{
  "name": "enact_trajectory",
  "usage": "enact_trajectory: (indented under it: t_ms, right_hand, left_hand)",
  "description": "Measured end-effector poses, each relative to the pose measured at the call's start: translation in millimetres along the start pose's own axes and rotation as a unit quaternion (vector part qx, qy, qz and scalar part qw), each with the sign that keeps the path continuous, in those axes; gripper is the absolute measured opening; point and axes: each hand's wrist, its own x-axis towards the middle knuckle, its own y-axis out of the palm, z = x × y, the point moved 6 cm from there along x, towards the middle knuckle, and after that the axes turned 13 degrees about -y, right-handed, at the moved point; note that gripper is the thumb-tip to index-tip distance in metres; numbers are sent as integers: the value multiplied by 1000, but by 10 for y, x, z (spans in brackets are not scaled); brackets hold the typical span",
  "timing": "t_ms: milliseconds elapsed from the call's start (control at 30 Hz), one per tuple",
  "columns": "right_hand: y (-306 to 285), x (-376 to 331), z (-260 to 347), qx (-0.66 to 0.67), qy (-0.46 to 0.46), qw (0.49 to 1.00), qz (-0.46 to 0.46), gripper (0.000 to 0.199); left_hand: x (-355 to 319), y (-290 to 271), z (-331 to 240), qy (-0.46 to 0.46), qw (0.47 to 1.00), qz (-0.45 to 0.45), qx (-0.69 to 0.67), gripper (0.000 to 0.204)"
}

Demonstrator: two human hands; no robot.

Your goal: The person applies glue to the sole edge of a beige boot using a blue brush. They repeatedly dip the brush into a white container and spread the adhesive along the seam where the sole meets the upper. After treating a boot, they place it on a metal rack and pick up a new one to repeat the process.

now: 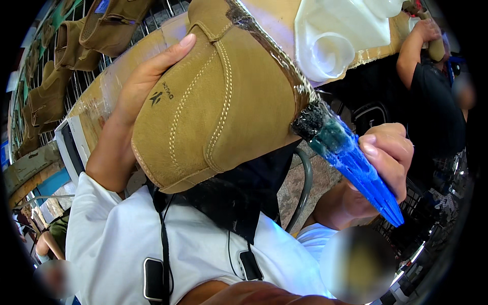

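Note:
A tan leather boot upper (203, 117) with pale double stitching fills the middle of the view, tilted so its lower edge faces right. My left hand (162, 61) grips it from the left, thumb lying on the leather. Along that edge runs a wet, shiny brown strip (277, 53). My right hand (389, 157) holds a blue-handled brush (356, 170). Its dark, clotted bristles (310, 119) touch the strip near the boot's right corner. Dried residue coats part of the handle. The fingers of my left hand behind the boot are hidden.
Several tan boots (109, 25) stand on a wire rack at the upper left. A white plastic container (333, 46) with a round cup-like part sits on the worktable (373, 55) beyond. A grey curved metal tube (304, 188) is below. Another person in black (437, 101) works at the right.

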Motion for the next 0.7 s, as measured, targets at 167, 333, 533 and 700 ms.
enact_trajectory:
  t_ms: [167, 333, 533, 700]
  right_hand:
    - [-11, 129, 4, -4, -28, 999, 23, 28]
    - [-22, 288, 8, -17, -101, 992, 72, 24]
    - [-34, 329, 31, -28, -103, 994, 22, 25]
    - [-5, 400, -26, -7, -123, 992, 6, 27]
  left_hand:
    - [-22, 29, 13, -20, 999, 28, -38, 38]
    - [-22, 46, 45, -36, 998, 52, -29, 38]
    - [27, 14, 95, -23, 997, 74, 28, 38]
    - [174, -18, 269, 21, 990, 91, 102, 38]
